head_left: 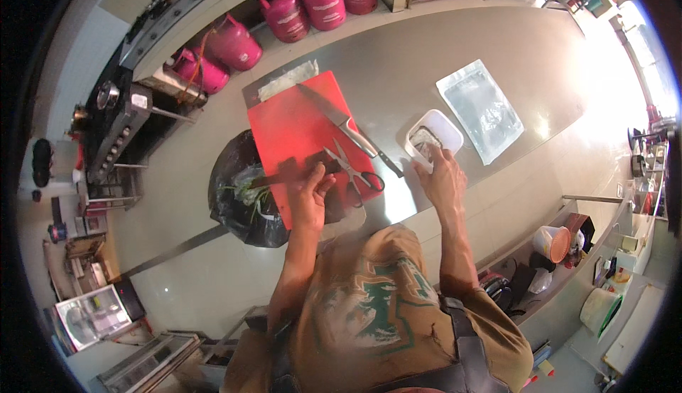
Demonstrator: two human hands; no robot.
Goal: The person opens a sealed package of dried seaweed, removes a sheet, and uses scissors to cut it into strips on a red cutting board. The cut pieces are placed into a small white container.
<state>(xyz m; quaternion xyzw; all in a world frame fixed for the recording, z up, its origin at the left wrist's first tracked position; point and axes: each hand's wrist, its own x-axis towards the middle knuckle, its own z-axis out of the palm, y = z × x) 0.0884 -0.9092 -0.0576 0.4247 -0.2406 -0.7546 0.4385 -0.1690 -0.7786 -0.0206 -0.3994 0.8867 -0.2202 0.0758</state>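
Note:
My left hand (310,197) hovers over the near part of a red cutting board (273,123), its fingers loosely bent, apart and holding nothing. On the board lie a kitchen knife (352,131), its handle over the right edge, and open scissors (346,165) with black handles. My right hand (446,183) reaches into a small white plastic tub (449,126). Its bent fingers touch the greyish contents (425,139); what they pinch is hidden. Beyond the tub, to the right, a clear plastic pouch (486,112) lies flat on the steel table (398,59).
Left of the board, a black plastic bag (226,169) holds leafy greens (249,192). A crumpled whitish plastic sheet (288,80) lies behind the board. Several pink gas cylinders (323,6) line the far side. A stove (121,133) stands left; a shelf with a tub (553,244) is at right.

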